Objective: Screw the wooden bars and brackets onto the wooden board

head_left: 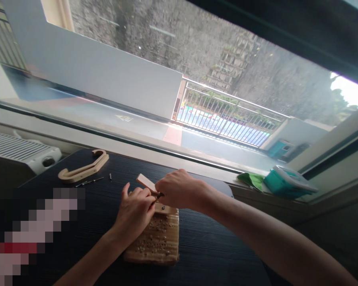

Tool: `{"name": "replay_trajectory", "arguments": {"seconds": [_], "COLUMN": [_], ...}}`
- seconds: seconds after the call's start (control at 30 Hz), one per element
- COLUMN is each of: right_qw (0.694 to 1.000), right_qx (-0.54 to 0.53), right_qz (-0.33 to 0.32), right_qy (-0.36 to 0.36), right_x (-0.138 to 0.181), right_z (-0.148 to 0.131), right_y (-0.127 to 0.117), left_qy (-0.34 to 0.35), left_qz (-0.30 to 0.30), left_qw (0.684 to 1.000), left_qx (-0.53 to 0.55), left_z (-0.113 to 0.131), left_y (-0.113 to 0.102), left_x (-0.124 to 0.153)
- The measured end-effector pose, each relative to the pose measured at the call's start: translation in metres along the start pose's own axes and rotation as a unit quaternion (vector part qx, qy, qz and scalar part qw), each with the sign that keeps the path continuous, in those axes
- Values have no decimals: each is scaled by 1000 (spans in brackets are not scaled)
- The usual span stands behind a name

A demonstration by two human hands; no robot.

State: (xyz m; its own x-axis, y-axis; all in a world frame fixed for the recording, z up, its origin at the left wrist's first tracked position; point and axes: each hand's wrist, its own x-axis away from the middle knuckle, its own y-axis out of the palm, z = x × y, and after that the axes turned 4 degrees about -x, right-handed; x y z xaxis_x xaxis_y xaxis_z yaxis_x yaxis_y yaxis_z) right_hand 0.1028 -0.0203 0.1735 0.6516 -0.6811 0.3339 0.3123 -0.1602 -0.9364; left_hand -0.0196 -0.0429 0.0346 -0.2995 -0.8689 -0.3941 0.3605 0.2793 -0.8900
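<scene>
My left hand has its fingers curled against a pale wooden piece, with the thumb raised apart. Close beside it, my right hand is closed over the same spot, and its fingers hide what they grip. A small dark tip shows between the two hands; its kind is unclear. Under them, a pale wooden strip with a dark hole or screw rests on the far end of a wooden block. The block's top is dotted with many small holes or bits.
A bent wooden piece with a hooked end lies on the dark table, near thin metal bits. A white heater stands left. A teal box and green cloth sit by the window. Pixelation covers the lower left.
</scene>
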Motion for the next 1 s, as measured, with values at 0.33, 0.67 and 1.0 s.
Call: {"name": "replay_trajectory", "arguments": {"seconds": [0.33,0.67,1.0], "right_qw": [1000,999,999], "right_qx": [-13,-8,-27], "right_qz": [21,-16,15], "right_qy": [-19,-27,31], "right_x": [-8,-2,-12], "right_z": [1,2,3], "right_y": [11,-6,5], "left_qy": [-2,-3,-9], "left_qz": [-6,-12,-17], "left_qw": [1000,1000,1000], "left_qx": [-6,-12,-14], "left_z": [-1,-1,0], "left_y": [2,3,1], "left_x": [-1,-1,-1]}}
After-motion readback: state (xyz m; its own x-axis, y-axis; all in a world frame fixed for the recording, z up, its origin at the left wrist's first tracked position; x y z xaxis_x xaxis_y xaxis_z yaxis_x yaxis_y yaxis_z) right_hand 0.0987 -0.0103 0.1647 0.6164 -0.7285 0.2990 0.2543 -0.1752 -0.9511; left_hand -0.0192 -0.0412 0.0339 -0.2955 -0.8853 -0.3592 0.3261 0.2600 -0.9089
